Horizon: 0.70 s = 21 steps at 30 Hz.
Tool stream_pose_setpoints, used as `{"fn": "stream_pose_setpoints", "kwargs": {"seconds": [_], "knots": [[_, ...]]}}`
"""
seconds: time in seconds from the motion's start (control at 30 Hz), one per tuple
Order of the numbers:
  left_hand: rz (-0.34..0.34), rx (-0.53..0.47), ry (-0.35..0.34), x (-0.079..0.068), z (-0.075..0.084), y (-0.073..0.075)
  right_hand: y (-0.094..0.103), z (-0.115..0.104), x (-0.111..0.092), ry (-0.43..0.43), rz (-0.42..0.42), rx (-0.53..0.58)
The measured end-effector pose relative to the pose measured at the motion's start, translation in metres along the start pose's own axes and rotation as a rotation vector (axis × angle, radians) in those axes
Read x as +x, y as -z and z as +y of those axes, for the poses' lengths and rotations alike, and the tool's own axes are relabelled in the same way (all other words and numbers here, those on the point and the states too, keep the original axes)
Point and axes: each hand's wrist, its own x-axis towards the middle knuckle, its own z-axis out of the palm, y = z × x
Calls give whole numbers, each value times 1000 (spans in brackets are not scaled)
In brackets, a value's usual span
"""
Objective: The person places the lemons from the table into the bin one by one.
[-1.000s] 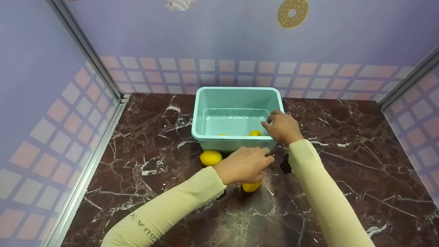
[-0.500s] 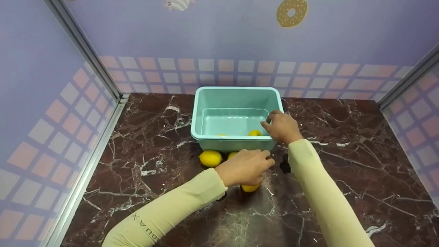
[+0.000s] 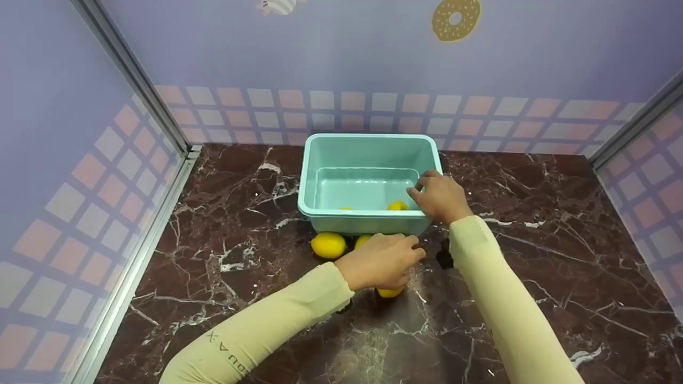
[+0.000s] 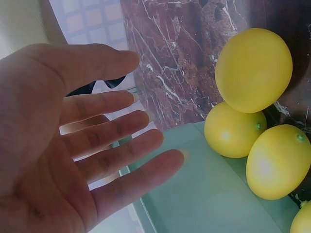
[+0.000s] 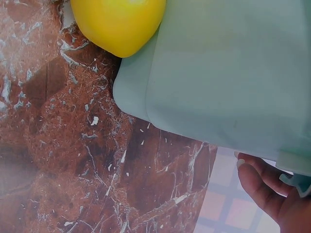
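A light green plastic bin [image 3: 368, 214] stands on the table near the back wall. My right hand [image 3: 440, 198] grips its right rim near the front corner, with fingers [image 5: 257, 182] outside the wall in the right wrist view. Two lemons show inside, one a lemon [image 3: 398, 206] by the front right. My left hand [image 3: 380, 261] hovers over the table before the bin, palm bare and fingers spread in the left wrist view. Around it lie a lemon [image 3: 328, 245] at left, a lemon [image 3: 363, 241] against the bin and a lemon [image 3: 389, 293] partly under the hand. Several lemons [image 4: 253, 70] appear beside that palm.
The dark red marble table [image 3: 224, 320] reaches the checkered back wall [image 3: 256, 112]. A metal-framed side panel [image 3: 58, 234] bounds it on the left, and another panel [image 3: 659, 229] on the right.
My left hand has shifted slightly toward me, uncovering the lemon against the bin's front and covering more of the nearest one. The right hand and bin have stayed in place.
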Motion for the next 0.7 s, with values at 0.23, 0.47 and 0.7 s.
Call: {"fn": "stream_pose_setpoints", "kwargs": {"seconds": [0.23, 0.47, 0.7], "knots": [[2, 7, -1, 0, 1, -5, 1, -1, 0, -12, 3, 5], [-15, 7, -1, 1, 2, -9, 1, -1, -1, -14, 3, 8], [-3, -2, 6, 0, 2, -13, 1, 1, -1, 4, -7, 5]]}}
